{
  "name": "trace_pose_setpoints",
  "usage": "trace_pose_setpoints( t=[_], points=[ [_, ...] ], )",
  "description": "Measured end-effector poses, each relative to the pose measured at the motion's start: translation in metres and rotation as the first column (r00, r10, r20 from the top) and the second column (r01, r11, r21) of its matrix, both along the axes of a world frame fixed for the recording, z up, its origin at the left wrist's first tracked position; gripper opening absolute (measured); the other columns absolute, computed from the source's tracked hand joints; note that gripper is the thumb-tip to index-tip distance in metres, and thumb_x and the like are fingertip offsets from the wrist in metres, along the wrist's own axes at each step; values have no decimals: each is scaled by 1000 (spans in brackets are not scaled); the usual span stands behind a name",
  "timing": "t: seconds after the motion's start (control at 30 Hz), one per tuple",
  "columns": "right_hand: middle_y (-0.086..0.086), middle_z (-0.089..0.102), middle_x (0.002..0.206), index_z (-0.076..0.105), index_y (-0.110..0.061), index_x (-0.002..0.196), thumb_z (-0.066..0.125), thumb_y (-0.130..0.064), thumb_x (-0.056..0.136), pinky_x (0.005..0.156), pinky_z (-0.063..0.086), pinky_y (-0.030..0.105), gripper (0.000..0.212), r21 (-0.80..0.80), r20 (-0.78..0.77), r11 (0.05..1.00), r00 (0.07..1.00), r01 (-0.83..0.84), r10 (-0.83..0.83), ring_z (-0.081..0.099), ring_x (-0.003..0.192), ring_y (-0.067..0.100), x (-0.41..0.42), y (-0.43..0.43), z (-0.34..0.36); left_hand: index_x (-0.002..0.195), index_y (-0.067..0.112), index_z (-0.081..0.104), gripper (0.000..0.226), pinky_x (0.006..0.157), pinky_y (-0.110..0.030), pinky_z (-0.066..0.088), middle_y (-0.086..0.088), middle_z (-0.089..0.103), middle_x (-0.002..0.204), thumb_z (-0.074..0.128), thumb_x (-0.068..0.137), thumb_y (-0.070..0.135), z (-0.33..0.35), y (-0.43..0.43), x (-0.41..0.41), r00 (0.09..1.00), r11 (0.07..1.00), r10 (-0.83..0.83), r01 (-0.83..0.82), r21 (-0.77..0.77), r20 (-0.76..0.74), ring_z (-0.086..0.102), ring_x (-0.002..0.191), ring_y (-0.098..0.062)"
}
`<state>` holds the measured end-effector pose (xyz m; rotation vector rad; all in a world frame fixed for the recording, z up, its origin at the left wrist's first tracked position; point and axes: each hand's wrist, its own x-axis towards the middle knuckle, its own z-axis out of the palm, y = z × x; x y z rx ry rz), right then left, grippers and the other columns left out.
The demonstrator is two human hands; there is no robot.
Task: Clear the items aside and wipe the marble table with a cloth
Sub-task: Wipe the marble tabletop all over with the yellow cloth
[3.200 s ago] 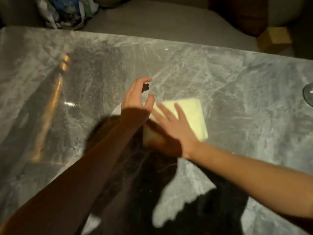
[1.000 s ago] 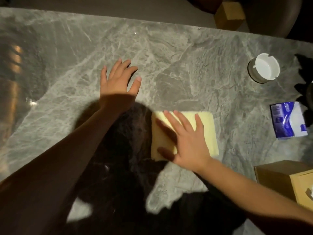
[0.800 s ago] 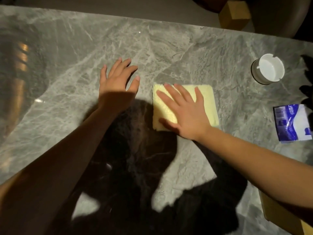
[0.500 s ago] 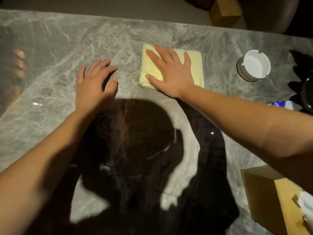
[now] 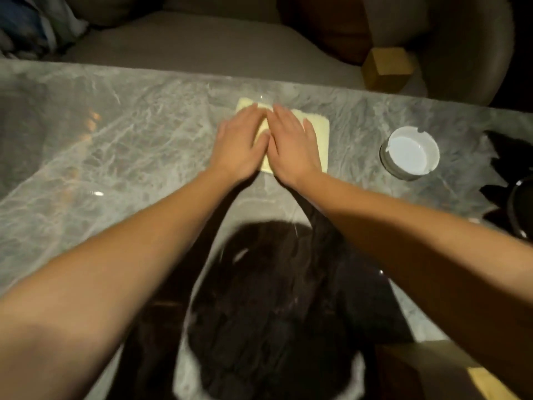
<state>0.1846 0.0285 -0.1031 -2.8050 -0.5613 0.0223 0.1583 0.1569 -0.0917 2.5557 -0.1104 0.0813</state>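
The folded yellow cloth (image 5: 313, 134) lies flat on the marble table (image 5: 115, 145), close to the far edge and roughly midway along it, its longer side running left to right. Both hands press down on it with fingers straight and spread, gripping nothing: the left hand (image 5: 240, 145) covers the cloth's left part and the right hand (image 5: 294, 145) its middle, thumbs nearly touching. The bare right end of the cloth sticks out past the right hand. Both arms reach far forward, so the cloth sits at the end of the reach and the likely next stroke is a pull back toward the body or a sweep sideways. To the right, a white ashtray (image 5: 409, 153) stands near the cloth but apart from it; a rightward sweep would meet it first. A tan box (image 5: 450, 368) sits at the near right corner.
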Motion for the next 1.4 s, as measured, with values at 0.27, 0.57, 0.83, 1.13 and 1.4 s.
trace_pose_setpoints(
  t=[0.27, 0.57, 0.83, 1.13, 1.4],
  points=[
    [2, 21, 160, 23, -19, 152, 27, -33, 102, 119, 8, 42, 52, -43, -15, 996, 997, -79, 79, 12, 149, 17, 19, -22, -4, 150, 19, 23, 51, 118, -48, 5, -1, 19, 159, 28, 100, 29, -12, -10, 20, 997, 970, 8, 11, 244, -75, 8, 148, -19],
    [0, 11, 163, 19, -32, 152, 23, -46, 100, 117, 1, 58, 55, -118, -37, 993, 999, 29, -33, 4, 150, 26, 35, -30, -2, 151, 19, 19, 52, 119, -47, 2, -1, 14, 160, 24, 100, 32, -16, -18, 35, 996, 958, 43, -19, 285, -79, 1, 148, -22],
    [-3, 19, 161, 23, -36, 151, 5, -56, 86, 115, 0, 60, 70, -147, -82, 986, 993, 75, -88, 7, 149, 25, -28, -51, 2, 150, 19, 20, 56, 118, -47, 2, -1, 14, 160, 20, 97, 35, -16, -37, -19, 993, 961, -20, 52, 272, -118, 0, 148, -23],
    [1, 36, 154, 43, -29, 143, 29, -49, 84, 111, 15, 65, 64, -150, -109, 978, 981, 143, -160, 27, 144, 30, -137, -87, 2, 139, 22, 47, 63, 114, -49, 16, 3, 42, 149, 27, 82, 41, -10, -73, -126, 968, 943, -81, 152, 296, -238, 36, 139, -22],
    [0, 35, 154, 37, -33, 145, 30, -50, 82, 109, 15, 67, 65, -192, -98, 956, 965, 222, -243, 24, 143, 27, -180, -60, 1, 140, 22, 44, 55, 116, -39, 7, 1, 41, 149, 31, 87, 30, 5, -36, -132, 978, 984, -170, 175, 29, -121, 33, 140, -15]
  ],
)
